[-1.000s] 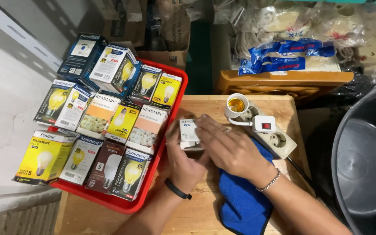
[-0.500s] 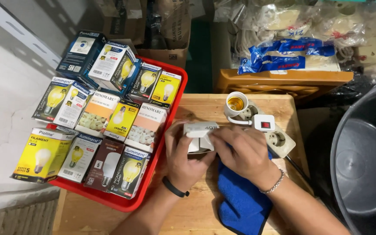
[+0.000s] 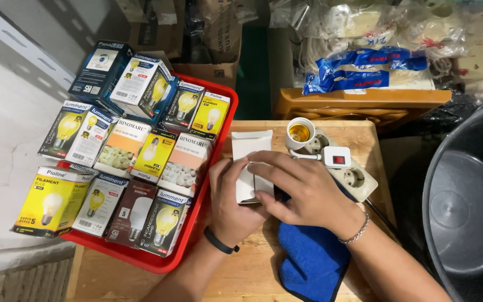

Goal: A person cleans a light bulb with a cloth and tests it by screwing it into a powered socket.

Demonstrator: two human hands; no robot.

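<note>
White cardboard is what I have in both hands: a small plain box (image 3: 248, 165) with its top flap standing open, held upright over the wooden table (image 3: 359, 131). My left hand (image 3: 231, 204) wraps the box from the left and below, fingers closed around its side. My right hand (image 3: 303, 187) lies across the front of it, fingers curled onto the lower half, so both hands are clamped on the box.

Just beside my right hand, touching the table, lies a white power strip (image 3: 349, 170) with a red switch, and a white lamp socket (image 3: 299, 133) is plugged into its far end. A blue cloth (image 3: 311, 263) lies under my right wrist.

To the left, a red tray (image 3: 157, 260) sits half on the table, packed with bulb boxes in yellow, blue, white and brown. A yellow bulb box (image 3: 51, 201) hangs over its left edge. A dark grey bucket (image 3: 468, 207) stands to the right, well apart from the box.
</note>
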